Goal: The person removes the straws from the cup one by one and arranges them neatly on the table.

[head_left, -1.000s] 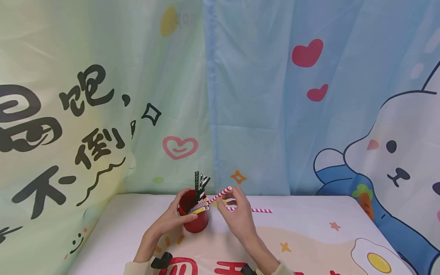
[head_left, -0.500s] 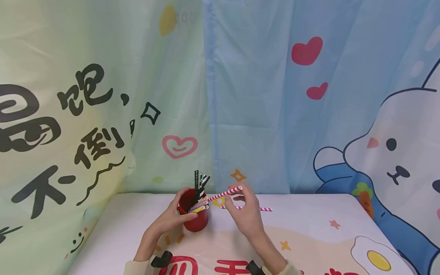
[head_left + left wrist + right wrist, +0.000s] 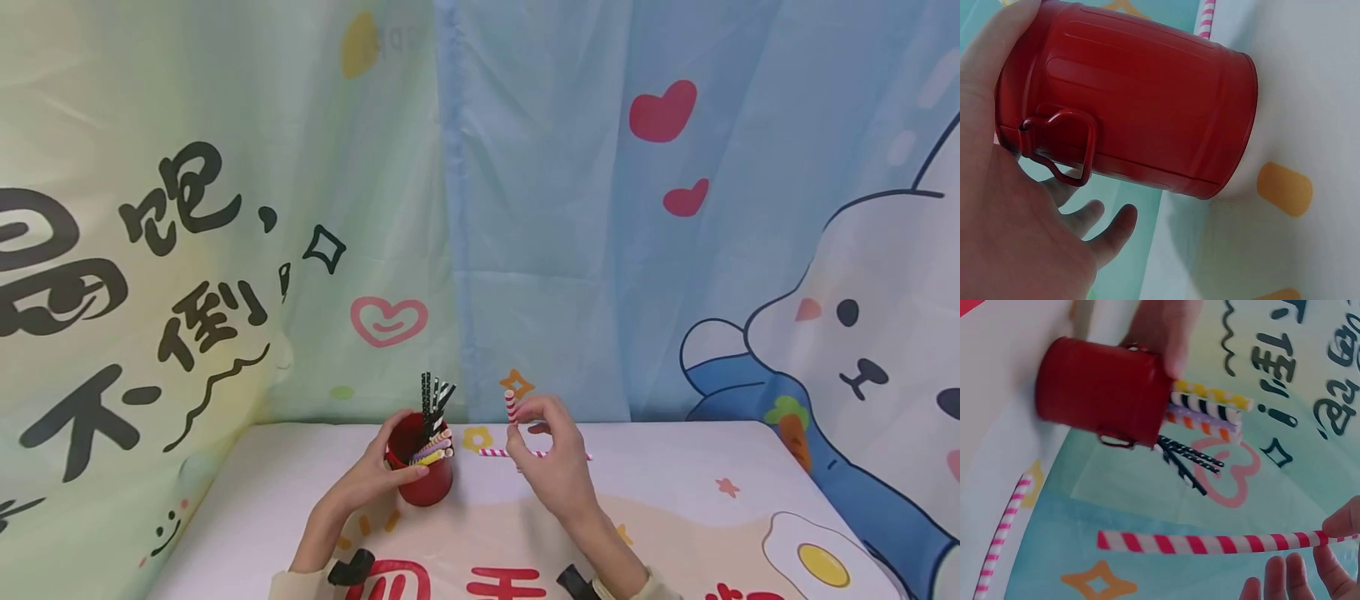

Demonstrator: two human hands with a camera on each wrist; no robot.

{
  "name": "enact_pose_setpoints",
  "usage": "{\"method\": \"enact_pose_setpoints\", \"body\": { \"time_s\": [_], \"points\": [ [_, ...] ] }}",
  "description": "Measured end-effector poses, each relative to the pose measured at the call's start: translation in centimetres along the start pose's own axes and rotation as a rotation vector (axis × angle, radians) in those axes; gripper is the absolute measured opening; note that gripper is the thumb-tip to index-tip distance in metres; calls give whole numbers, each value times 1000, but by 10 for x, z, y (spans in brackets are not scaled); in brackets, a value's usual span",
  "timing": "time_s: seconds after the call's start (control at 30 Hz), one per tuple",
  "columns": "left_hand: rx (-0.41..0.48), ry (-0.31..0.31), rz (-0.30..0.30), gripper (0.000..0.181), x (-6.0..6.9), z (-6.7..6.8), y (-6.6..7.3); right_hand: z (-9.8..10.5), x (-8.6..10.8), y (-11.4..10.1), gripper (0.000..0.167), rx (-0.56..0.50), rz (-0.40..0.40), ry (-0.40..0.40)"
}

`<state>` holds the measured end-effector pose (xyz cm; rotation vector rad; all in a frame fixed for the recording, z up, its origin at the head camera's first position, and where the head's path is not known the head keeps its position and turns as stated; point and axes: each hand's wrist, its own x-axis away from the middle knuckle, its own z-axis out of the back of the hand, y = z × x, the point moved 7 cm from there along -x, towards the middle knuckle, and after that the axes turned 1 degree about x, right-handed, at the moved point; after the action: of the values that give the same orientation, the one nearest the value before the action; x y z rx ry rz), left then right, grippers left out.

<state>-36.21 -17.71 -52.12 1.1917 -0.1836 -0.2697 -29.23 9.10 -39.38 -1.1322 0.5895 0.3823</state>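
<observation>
My left hand holds a small red metal bucket by its rim, thumb on the near side. The bucket stands on the table, with a wire handle on its side. Black patterned straws and several coloured ones, including a yellow straw, stick out of it. To the right of the bucket, my right hand pinches a red-and-white striped straw near its upper end. The straw stands roughly upright, apart from the bucket; in the head view its lower part is mostly behind the fingers.
A pink-and-white striped straw lies on the table behind my right hand. The printed tablecloth reaches back to a patterned curtain. Dark straps sit around both wrists.
My right hand has moved right, drawing the red-and-white straw away from the bucket's mouth and turning it from slanted to nearly upright. My left hand has stayed on the bucket.
</observation>
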Motion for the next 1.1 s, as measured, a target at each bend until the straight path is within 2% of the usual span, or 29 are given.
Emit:
{"method": "enact_pose_setpoints", "body": {
  "time_s": [0.23, 0.5, 0.73, 0.93, 1.1],
  "points": [
    [3, 6, 2, 97, 1, 1, 0, -10, 2, 6, 20, 256, 44, -113],
    [0, 6, 6, 95, 0, 1, -2, -23, 5, 15, 15, 536, 184, -210],
    [4, 2, 5, 95, 0, 1, 0, -39, 11, 40, 16, 733, 142, -380],
    [7, 3, 5, 96, 0, 1, 1, -52, 18, 61, 20, 851, 162, -467],
    [7, 3, 9, 96, 0, -1, 0, -59, 26, 81, 27, 919, 145, -515]
  ]
}}
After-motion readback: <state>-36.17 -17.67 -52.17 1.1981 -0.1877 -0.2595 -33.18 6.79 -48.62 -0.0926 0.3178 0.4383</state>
